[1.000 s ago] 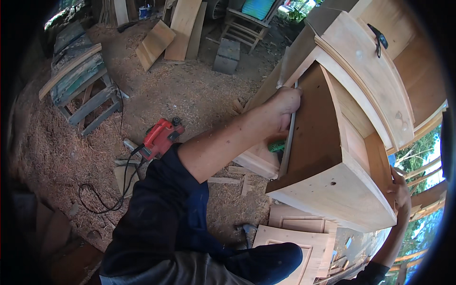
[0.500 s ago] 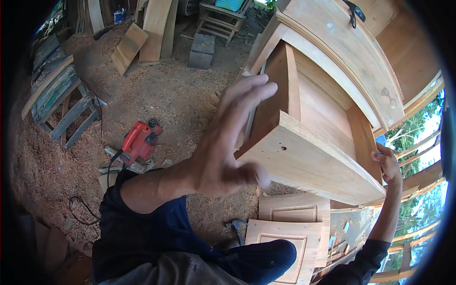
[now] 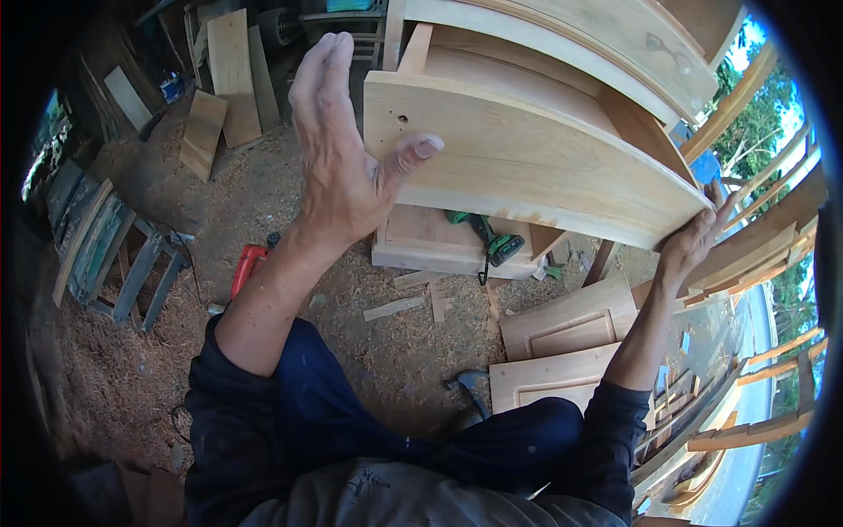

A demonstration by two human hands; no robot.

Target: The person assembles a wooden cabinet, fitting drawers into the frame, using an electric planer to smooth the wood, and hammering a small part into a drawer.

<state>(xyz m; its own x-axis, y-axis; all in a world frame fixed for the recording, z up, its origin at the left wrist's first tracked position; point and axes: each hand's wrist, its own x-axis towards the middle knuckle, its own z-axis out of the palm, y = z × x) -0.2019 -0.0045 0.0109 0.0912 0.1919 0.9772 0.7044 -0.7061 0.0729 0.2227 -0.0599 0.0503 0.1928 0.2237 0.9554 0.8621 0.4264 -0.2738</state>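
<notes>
Partly pulled out of a pale wooden cabinet (image 3: 575, 28) is a drawer with a curved front (image 3: 518, 167), which has a small dark hole near its left end. My left hand (image 3: 342, 167) stands upright at that left end, fingers straight and thumb apart in front of the face. Whether its palm touches the wood I cannot tell. At the opposite end, my right hand (image 3: 689, 235) rests against the drawer's right corner with its fingers stretched out along the side. A green and black cordless drill (image 3: 496, 239) lies on the lower wooden section beneath.
Two framed wooden panels (image 3: 562, 321) (image 3: 544, 378) lie below the drawer, beside a hammer (image 3: 471, 386). A red power tool (image 3: 248, 268) sits on the shaving-covered ground at left. Farther back are a worn wooden stand (image 3: 118, 250) and leaning boards (image 3: 230, 79).
The view has shifted, bringing the drawer front more face-on and the drill into sight. My left hand has turned upright; my right hand has moved from gripping the drawer side to its front corner.
</notes>
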